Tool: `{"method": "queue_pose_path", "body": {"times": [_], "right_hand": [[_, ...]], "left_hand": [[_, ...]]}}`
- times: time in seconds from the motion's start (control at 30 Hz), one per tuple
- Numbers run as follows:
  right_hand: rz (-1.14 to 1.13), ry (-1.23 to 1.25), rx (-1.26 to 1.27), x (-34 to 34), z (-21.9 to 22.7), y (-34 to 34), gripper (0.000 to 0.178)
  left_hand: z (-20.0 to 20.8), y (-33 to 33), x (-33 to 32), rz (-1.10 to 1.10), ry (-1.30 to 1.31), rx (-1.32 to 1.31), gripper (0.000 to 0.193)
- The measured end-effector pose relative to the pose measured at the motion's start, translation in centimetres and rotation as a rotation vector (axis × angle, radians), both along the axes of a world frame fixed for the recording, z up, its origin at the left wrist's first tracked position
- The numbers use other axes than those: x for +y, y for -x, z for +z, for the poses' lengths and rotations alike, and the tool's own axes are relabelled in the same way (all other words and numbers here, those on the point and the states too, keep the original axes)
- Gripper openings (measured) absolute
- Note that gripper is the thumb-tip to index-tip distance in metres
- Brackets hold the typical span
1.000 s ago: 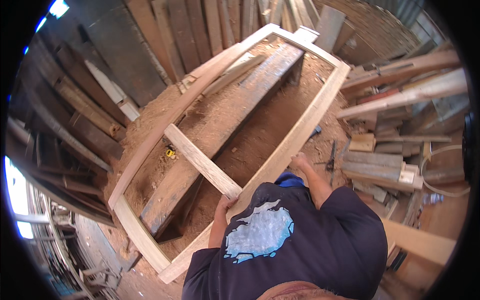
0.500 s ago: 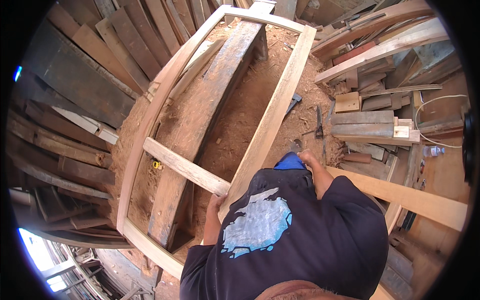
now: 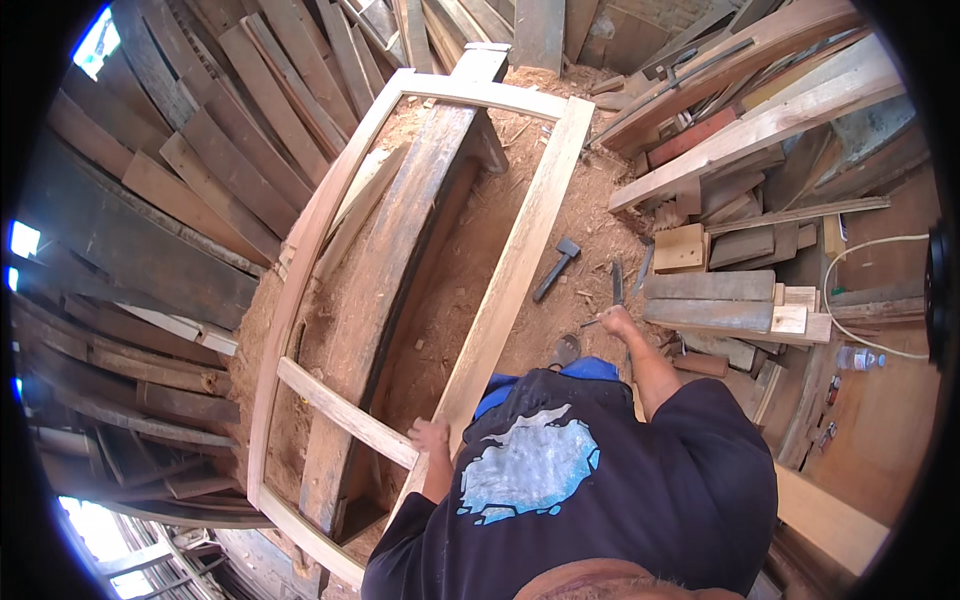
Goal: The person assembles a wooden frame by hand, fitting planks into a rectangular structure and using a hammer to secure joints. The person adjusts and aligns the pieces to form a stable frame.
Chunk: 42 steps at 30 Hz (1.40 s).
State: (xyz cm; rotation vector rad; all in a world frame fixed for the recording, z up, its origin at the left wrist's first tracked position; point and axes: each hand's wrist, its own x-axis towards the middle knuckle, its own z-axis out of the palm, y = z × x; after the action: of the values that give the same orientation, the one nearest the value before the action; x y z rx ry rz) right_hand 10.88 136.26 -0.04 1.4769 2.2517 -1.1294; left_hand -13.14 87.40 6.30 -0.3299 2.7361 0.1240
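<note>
A large pale wooden frame (image 3: 520,262) with a curved left side stretches away from me. Its short crossbar (image 3: 345,408) meets the long right rail near my left hand (image 3: 430,436). That hand lies with spread fingers on the joint. On the shavings to the right of the frame, my right hand (image 3: 617,322) is closed at the lower end of a dark, narrow tool (image 3: 617,280); the gripped part is hidden, and I cannot tell its kind. A hammer (image 3: 557,270) with a dark head lies between that tool and the rail.
Beneath the frame runs a heavy, worn wooden beam (image 3: 400,215). Stacked boards (image 3: 215,165) lean along the left. To the right are stacked blocks (image 3: 710,300), long planks (image 3: 750,120), a pale cable (image 3: 828,290) and a clear plastic bottle (image 3: 860,358).
My right hand has moved forward from beside my body to the dark tool. My left hand has loosened from the rail's edge and spread over the joint. The view has shifted.
</note>
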Motion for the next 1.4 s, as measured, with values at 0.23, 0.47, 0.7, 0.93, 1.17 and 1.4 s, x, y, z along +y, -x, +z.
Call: {"method": "queue_pose_path", "body": {"times": [0.23,0.47,0.7,0.93,1.17,1.4], "right_hand": [[-0.074,0.108,0.011,7.4,0.3,-0.1,0.044],[-0.398,0.467,0.231,9.1,-3.4,-2.6,0.030],[-0.646,0.407,0.011,13.5,-2.2,-6.7,0.027],[-0.485,0.460,-0.116,19.6,-5.9,-5.3,0.023],[-0.032,0.279,0.058,29.5,-11.5,8.4,0.031],[0.349,0.328,-0.186,33.6,-10.3,16.7,0.046]], "left_hand": [[2.7,1.2,18.6,-0.434,-0.206,-0.026,0.081],[2.9,8.2,26.0,-0.478,-0.230,-0.328,0.082],[-5.0,13.5,29.4,-0.458,-0.473,-0.617,0.086],[-4.7,15.8,35.6,-0.283,-0.518,-0.516,0.085],[-2.9,22.1,42.1,-0.293,-0.424,-0.136,0.073],[-5.4,34.2,46.2,-0.540,-0.239,0.042,0.073]]}}
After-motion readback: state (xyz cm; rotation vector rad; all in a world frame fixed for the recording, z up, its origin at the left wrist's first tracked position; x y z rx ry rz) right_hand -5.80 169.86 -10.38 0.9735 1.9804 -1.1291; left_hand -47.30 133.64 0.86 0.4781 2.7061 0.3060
